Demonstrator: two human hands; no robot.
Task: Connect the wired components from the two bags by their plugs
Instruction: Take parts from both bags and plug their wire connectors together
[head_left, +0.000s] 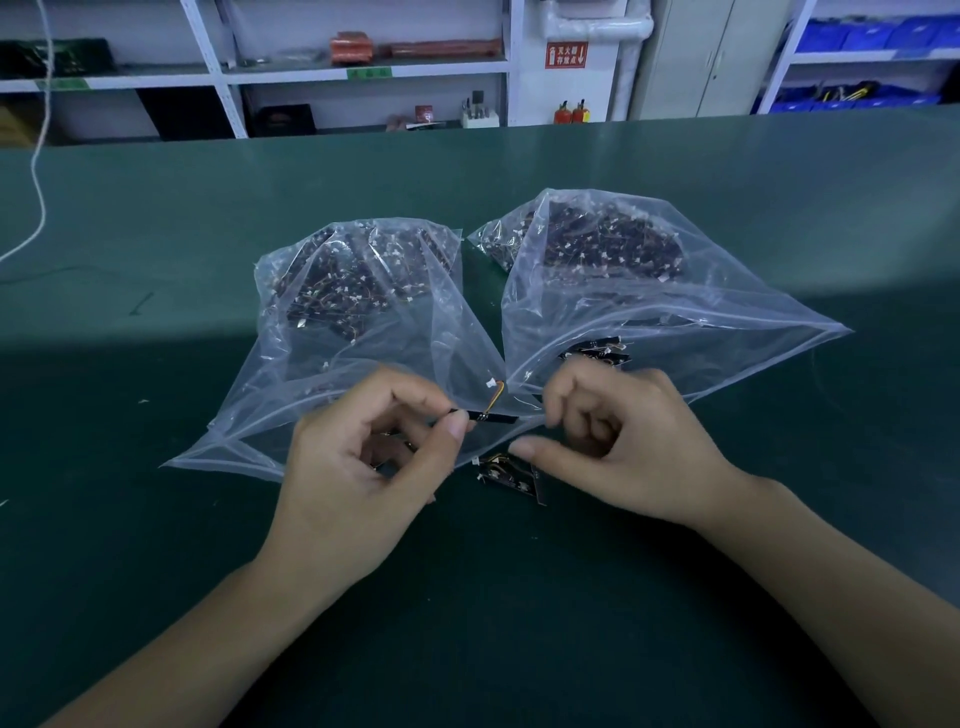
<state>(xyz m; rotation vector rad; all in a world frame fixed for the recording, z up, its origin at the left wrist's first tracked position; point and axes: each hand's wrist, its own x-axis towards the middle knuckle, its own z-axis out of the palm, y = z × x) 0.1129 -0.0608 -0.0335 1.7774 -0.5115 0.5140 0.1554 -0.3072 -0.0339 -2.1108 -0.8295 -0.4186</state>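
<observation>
Left hand (363, 467) is hovering over the green table (156, 519) in the head view, pinching one end of a thin black strip (493, 416) between thumb and forefinger, the other fingers curling loosely under the palm. That strip is lying level, pointing rightward, and a short orange-yellow wire (498, 392) is rising from it to a small white plug (490, 384). Right hand (623, 447) is sitting just beside the strip's free end, its fingers curling inward and its thumb stretching left; whether it is gripping anything I cannot tell, since the fingertips are hiding what is beneath them. Between and just below both hands, a small pile of parts (511, 475), black with white plugs, is lying on the table.

Two clear plastic bags are lying side by side behind the hands, their open mouths facing the person. Left bag (322, 322) is holding a dark heap of wired strips toward its far end, and its near edge is running under the left hand. Right bag (675, 291) is holding a similar heap at its back, with a few black pieces (597, 353) sitting nearer its mouth, just behind the right hand. Farther off, white shelving (363, 67) is standing along the wall, and a white cord (36, 156) is hanging down at the far left onto the table.
</observation>
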